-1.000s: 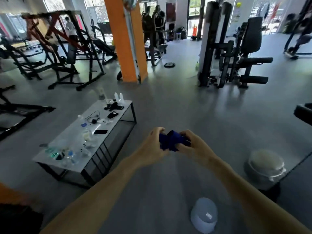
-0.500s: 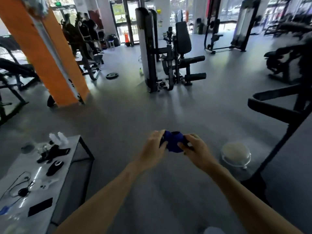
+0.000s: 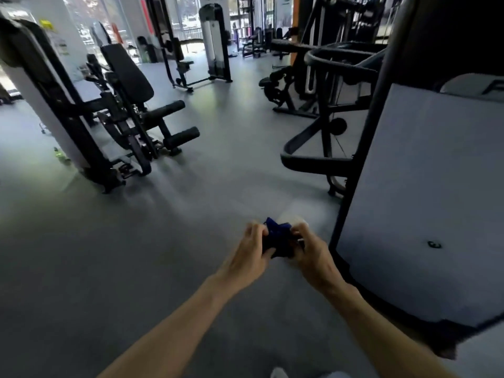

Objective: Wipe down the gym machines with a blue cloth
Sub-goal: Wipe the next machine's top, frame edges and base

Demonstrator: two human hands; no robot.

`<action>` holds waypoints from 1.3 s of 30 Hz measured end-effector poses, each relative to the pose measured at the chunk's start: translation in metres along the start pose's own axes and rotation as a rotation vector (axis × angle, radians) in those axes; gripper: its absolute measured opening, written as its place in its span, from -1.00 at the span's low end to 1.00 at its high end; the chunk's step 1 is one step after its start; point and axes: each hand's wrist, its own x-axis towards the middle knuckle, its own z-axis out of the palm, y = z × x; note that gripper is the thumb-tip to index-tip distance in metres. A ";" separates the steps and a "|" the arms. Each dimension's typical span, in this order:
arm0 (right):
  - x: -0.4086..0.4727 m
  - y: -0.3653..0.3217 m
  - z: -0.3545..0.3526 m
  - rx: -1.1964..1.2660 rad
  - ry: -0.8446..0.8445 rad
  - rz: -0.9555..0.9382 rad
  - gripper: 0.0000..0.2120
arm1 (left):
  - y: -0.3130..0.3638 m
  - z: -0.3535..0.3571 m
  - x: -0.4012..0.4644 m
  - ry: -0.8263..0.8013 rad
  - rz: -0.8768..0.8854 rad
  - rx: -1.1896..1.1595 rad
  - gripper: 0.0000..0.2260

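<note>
Blue cloth point(image 3: 276, 237) sits bunched between both hands, held out in front over the grey floor point(image 3: 136, 255), touching no machine. Left hand point(image 3: 249, 251) grips the cloth's left side with fingers curled round it; right hand point(image 3: 309, 251) grips the right side the same way, the two hands close together with only the wad between them. Cloth looks crumpled, not spread flat, some motion blur on it.

Change vs. the earlier frames: the view has swung hard to the right. The white table with bottles and phone and the orange pillar, in view a second ago, are gone from the frame. The black leg machine point(image 3: 131, 110) with padded rollers, centre half a second ago, now sits far left. A big machine with a pale grey panel point(image 3: 425, 203) in a dark frame now fills the right side, just beside the right hand. A black tubular frame point(image 3: 324, 156) stands behind it. The pale round thing on the floor seen earlier is now mostly hidden behind the hands, only a blurred white patch shows. The hands' grip on the cloth looks the same throughout.

Judgement: person is turning toward the grey-panel machine, likely the next wipe target. No wiping contact yet; cloth probably being refolded or wrung for the next pass. Next step calls for opening the cloth out and pressing it on the panel or frame
</note>
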 end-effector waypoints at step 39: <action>0.368 0.551 0.209 -0.231 -0.103 0.514 -0.49 | -0.425 0.405 0.481 -0.608 0.435 0.124 -0.08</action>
